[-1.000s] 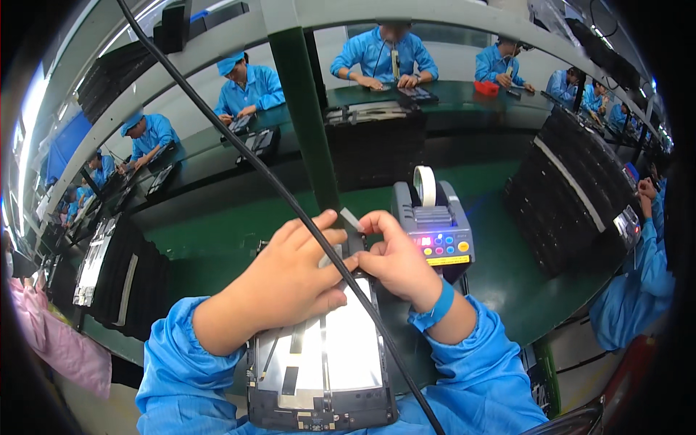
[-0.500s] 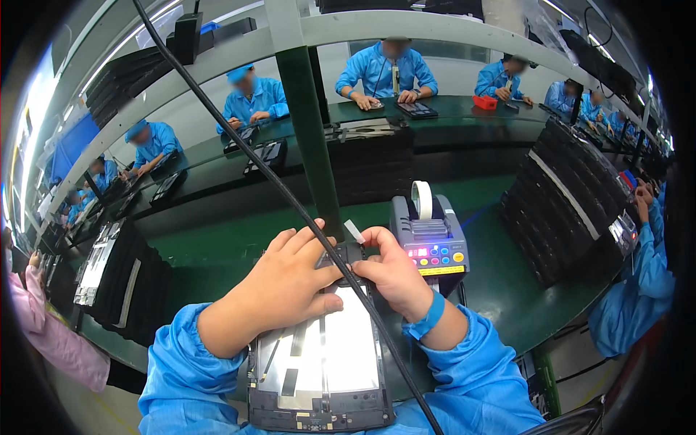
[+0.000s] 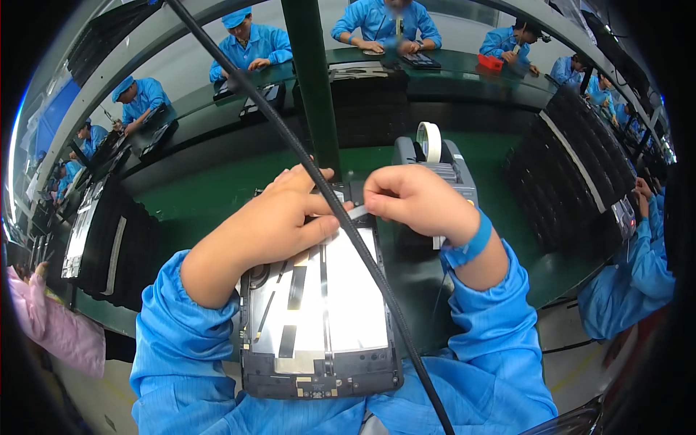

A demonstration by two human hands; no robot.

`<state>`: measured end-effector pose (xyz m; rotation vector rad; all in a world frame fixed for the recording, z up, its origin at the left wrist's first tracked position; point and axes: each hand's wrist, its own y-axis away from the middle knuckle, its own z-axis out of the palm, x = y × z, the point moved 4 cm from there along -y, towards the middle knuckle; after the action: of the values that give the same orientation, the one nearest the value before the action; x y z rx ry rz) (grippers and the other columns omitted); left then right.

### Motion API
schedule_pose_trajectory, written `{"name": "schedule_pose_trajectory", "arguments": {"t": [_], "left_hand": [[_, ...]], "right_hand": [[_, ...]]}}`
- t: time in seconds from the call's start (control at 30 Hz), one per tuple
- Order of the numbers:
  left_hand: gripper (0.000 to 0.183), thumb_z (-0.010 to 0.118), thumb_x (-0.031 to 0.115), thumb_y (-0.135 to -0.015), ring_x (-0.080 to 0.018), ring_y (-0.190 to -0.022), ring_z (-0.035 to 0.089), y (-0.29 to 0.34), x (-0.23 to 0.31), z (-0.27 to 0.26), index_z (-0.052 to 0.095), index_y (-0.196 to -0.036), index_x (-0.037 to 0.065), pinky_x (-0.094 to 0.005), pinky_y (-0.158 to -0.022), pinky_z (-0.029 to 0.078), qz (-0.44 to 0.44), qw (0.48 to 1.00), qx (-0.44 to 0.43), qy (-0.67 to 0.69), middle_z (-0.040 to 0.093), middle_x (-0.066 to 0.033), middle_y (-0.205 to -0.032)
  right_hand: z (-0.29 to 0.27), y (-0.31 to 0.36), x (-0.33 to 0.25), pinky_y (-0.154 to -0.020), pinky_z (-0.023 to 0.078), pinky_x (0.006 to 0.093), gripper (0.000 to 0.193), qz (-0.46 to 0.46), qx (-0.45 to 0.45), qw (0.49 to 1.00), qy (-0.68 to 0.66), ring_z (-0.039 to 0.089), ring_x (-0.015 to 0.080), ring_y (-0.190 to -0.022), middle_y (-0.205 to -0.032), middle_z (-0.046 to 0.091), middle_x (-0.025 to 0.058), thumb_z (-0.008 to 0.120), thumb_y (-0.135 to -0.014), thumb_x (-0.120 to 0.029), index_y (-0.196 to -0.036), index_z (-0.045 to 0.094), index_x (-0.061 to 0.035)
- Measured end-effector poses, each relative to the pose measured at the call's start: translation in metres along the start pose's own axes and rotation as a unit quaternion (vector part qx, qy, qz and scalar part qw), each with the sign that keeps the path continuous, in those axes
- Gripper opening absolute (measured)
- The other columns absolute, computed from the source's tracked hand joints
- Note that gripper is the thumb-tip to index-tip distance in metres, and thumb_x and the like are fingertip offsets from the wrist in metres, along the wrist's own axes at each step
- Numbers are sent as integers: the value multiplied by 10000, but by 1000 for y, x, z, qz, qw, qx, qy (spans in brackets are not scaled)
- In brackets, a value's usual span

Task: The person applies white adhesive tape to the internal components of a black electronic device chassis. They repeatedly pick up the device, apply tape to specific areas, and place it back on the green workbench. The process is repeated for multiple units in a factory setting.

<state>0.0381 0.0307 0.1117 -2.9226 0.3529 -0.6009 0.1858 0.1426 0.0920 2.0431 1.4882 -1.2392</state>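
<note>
An opened tablet (image 3: 355, 290) with a silver inner plate and black frame lies in front of me, its near edge by my body. Across its upper part rests my left hand (image 3: 283, 217), fingers stretched out and thumb over the silver plate. My right hand (image 3: 424, 199), with a blue wrist band, pinches one end of a short whitish strip of tape (image 3: 358, 212). The strip's other end reaches the left fingertips at the tablet's upper right part. A black cable (image 3: 279, 123) crosses the view and hides part of the left fingertips and the tablet.
A grey tape dispenser (image 3: 457, 170) with a white tape roll (image 3: 433, 138) stands behind my right hand. Stacks of black trays stand at the left (image 3: 109, 239) and right (image 3: 565, 174). Several people in blue work at the far bench, near a red box (image 3: 490, 62).
The tape strip stood up from my right fingers; now it stretches from them toward my left fingertips. My right hand has turned and the dispenser's buttons are hidden behind it. The view has tilted down.
</note>
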Motion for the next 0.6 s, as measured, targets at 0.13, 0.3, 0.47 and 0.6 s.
{"name": "schedule_pose_trajectory", "arguments": {"t": [0.13, 0.3, 0.47, 0.6], "left_hand": [[312, 572, 228, -852, -482, -1369, 223, -5, -6, 1, 690, -1121, 124, -523, -1105, 215, -50, 997, -41, 39, 419, -295, -1376], [276, 547, 215, -874, -447, -1354, 282, -12, -8, 0, 708, -1076, 120, -514, -1138, 150, -54, 993, -73, 69, 525, -297, -1255], [246, 584, 270, -881, -406, -1321, 362, -22, -15, 8, 741, -950, 93, -510, -1155, 115, -103, 991, -71, 57, 622, -291, -1073], [254, 688, 332, -809, -439, -1358, 279, -27, -16, 12, 748, -852, 88, -569, -1123, 131, -138, 990, -36, 21, 597, -270, -1155]], "right_hand": [[5, -19, 9, -596, 465, 343, 197, -6, -43, 995, 86, 598, 214, -637, -695, 617, 107, 623, -855, -218, -856, 651, -23], [4, -24, 9, -534, 457, 305, 205, 67, -110, 991, 39, 581, 160, -563, -657, 604, 70, 625, -865, -233, -812, 645, -37], [5, -26, 6, -514, 462, 281, 232, 45, -108, 988, 103, 575, 142, -534, -609, 586, 43, 655, -843, -256, -762, 625, -40], [5, -27, 0, -510, 449, 252, 297, 137, -121, 978, 98, 573, 124, -538, -588, 568, 31, 704, -814, -299, -714, 603, -38]]}}
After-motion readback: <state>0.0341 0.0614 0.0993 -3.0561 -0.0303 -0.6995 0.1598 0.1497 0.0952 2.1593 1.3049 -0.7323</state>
